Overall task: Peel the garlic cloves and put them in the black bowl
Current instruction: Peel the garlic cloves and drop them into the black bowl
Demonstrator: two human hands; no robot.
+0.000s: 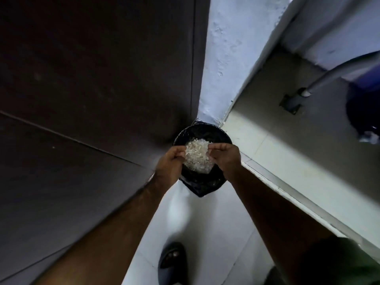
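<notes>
I am looking straight down at a round black bin (202, 130) lined with a black bag, standing on the floor in a corner. Over its mouth I hold a white, flaky heap that looks like garlic skins (197, 156). My left hand (170, 163) pinches the heap's left edge with curled fingers. My right hand (224, 159) pinches its right edge the same way. No garlic cloves and no black bowl are in view.
A dark brown door (92, 79) fills the left side. A pale wall (226, 48) runs up behind the bin. My sandalled foot (172, 258) stands on the white tiled floor. At the right are a raised step, a grey pipe (329, 79) and a blue container (364, 99).
</notes>
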